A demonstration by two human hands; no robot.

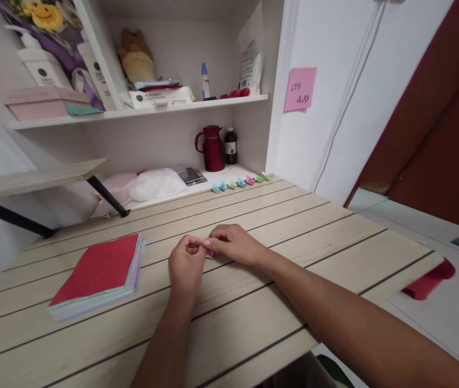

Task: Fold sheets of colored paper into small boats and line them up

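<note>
Left hand (187, 265): pinched pink paper (210, 254)
Right hand (235, 245): pinched it too
Pink paper: seemed unfinished
Folded row (241, 182): looked done
Stack (96, 267): lay unfolded

Head-worn view, looking forward and down across tabletop (294, 215).

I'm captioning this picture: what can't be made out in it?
All in the head view:
- Pink piece: shape mostly hidden by left hand and right hand.
- Dark bottle: label print too small.
- Red object: partly hidden by the tabletop.
</note>
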